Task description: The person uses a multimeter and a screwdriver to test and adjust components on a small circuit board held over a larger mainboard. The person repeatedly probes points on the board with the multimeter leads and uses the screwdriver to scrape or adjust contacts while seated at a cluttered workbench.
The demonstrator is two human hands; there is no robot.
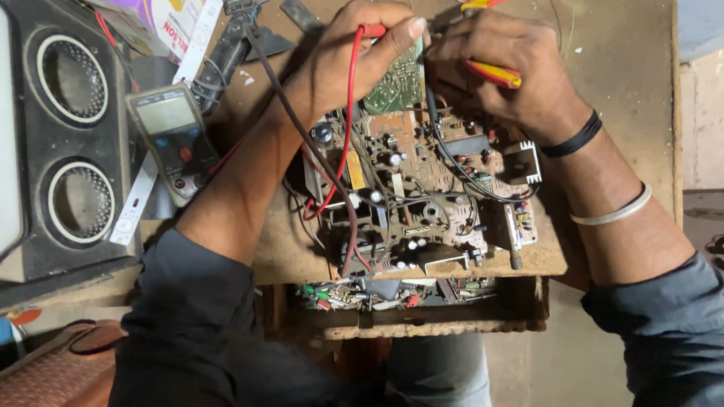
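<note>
The left hand (353,49) pinches a red probe lead (353,87) against a small green upright board (396,82); the right hand (505,73) grips red-and-yellow-handled pliers (492,71). The large brown circuit board (424,187) lies on the wooden worktop (621,53) (grey multimeter (169,136) alongside); probing looks mid-way, unfinished.

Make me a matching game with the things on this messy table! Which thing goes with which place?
Things:
1. multimeter
2. circuit board
3. red probe
4. speaker box

Places:
A. far left edge, two round grilles
B. in the left hand
C. between speaker box and left forearm
D. middle of the wooden table, under both hands

Pairs: 1-C, 2-D, 3-B, 4-A
</note>
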